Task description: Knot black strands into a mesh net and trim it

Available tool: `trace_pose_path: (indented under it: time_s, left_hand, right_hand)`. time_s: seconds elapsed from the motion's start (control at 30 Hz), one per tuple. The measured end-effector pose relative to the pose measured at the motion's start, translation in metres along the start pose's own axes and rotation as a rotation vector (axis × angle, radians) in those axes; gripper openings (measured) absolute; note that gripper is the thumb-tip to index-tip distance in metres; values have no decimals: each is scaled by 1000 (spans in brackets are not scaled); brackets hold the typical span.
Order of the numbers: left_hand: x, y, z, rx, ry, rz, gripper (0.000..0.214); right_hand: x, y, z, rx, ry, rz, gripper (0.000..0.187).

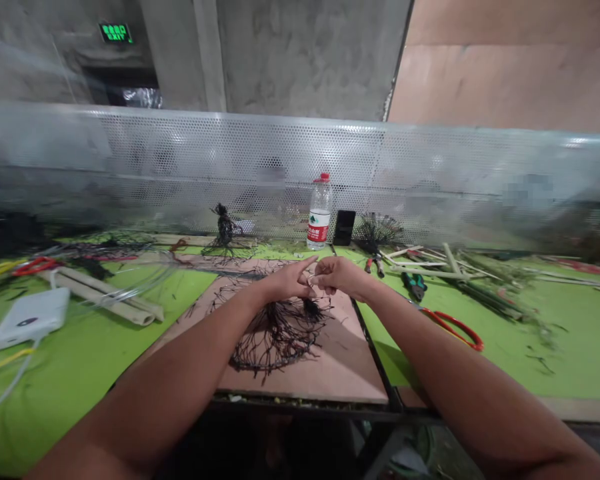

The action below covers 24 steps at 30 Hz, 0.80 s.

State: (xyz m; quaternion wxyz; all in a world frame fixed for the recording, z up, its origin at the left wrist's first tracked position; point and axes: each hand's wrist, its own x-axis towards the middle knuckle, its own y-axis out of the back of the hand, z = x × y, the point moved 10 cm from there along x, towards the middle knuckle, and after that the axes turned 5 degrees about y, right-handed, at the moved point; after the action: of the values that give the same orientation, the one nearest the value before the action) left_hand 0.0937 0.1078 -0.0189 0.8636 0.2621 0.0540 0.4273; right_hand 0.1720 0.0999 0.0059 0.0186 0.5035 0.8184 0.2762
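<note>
My left hand [285, 280] and my right hand [341, 277] meet above a plywood board [340, 360], fingertips almost touching. A small pale wire loop [311, 281] shows between them, pinched by my right fingers. My left index finger points up and away, and I cannot tell whether that hand grips the loop. Below my hands, a spread of black twisted wire strands [275, 340] lies flat on the board, partly hidden by my left forearm.
A black wire tree figure [225, 230] stands on the green table [570, 340], near a water bottle [320, 212] and a black phone [344, 228]. Pliers [373, 265], green-handled cutters [414, 285], red-handled shears [453, 330], bamboo sticks [445, 267] and a white power bank [29, 319] lie around. A perforated metal screen [280, 160] runs behind.
</note>
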Motion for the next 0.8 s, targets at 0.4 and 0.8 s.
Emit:
trace_pose_path:
  time_s: [0.4,0.8]
  left_hand:
    - [-4,-5,14,75,-42,-16,103]
    - [-3,3,17,109,-51,29,54]
  right_hand:
    - [-7,-14,-5,-138,-100,-65,18]
    - [4,4,9,-129,-11,101,17]
